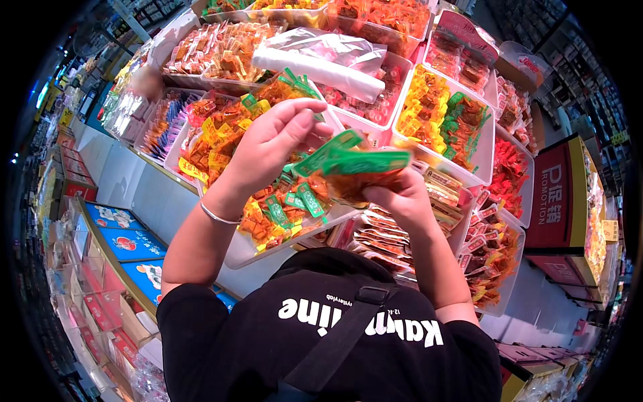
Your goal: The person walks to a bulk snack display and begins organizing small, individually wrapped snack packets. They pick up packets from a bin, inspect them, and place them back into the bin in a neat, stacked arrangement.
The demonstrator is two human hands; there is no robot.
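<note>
My right hand (pixel 406 197) grips several clear snack packets with green tops (pixel 369 163), held together above the bins. My left hand (pixel 289 131) is raised beside them, its fingers loosely curled, with nothing visible in its grasp. Its fingertips are close to the green packet tops. Under both hands, a white plastic bin (pixel 251 259) contains loose packets with green labels (pixel 304 201) and orange-brown pieces. Yellow-labelled packets (pixel 218 140) fill the part left of my left forearm. What lies directly behind the held packets is hidden.
A roll of clear plastic bags (pixel 321 75) lies across a bin farther back. Yellow and green packets (pixel 437 115) stand in a bin to the right. Flat packs (pixel 384 238) lie close to my right forearm. A red promotion display box (pixel 550 196) stands far right.
</note>
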